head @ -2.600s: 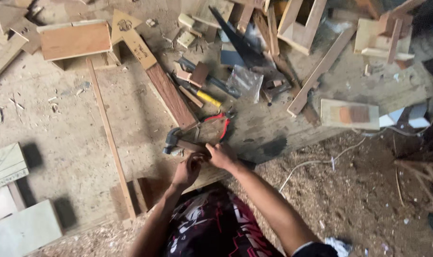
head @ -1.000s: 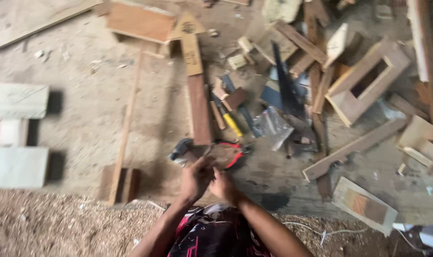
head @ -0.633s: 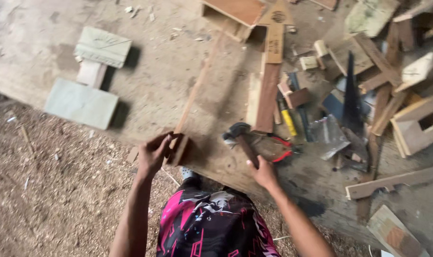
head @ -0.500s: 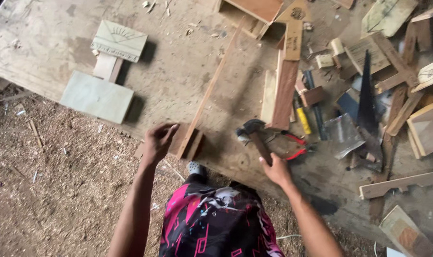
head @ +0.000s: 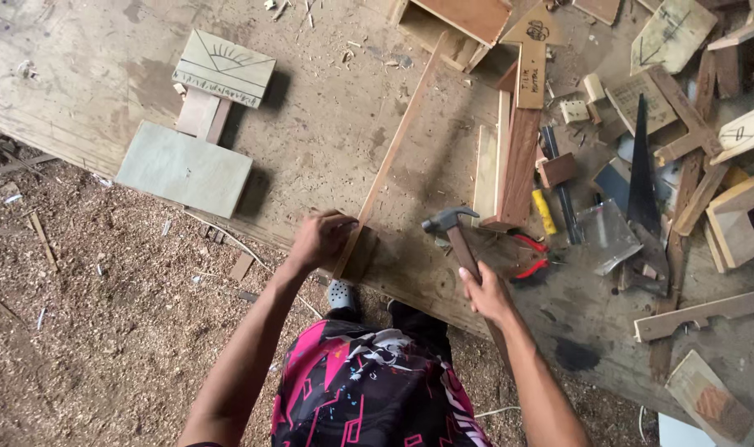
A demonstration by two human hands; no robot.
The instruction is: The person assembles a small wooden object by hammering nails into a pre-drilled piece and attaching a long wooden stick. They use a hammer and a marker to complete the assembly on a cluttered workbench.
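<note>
My left hand [head: 320, 238] grips the near end of a long thin wooden strip [head: 393, 145] that runs away from me across the plywood board [head: 327, 141]. A small wooden block [head: 362, 255] lies right beside that end. My right hand [head: 486, 294] holds a claw hammer [head: 453, 232] by its wooden handle, the metal head raised a little to the right of the strip. Red-handled pliers [head: 526, 255] lie just right of the hammer.
A handsaw [head: 642, 186], a yellow-handled tool [head: 544, 211], a clear plastic bag [head: 605, 236], wooden boxes [head: 741, 219] and offcuts crowd the right side. Flat boards [head: 185, 170] and a carved panel [head: 224, 68] lie at left. Sawdust [head: 103, 331] covers the ground below the board's edge.
My hands have separated from the middle: the left took the strip's near end, the right picked up the hammer. The view swung left and down.
</note>
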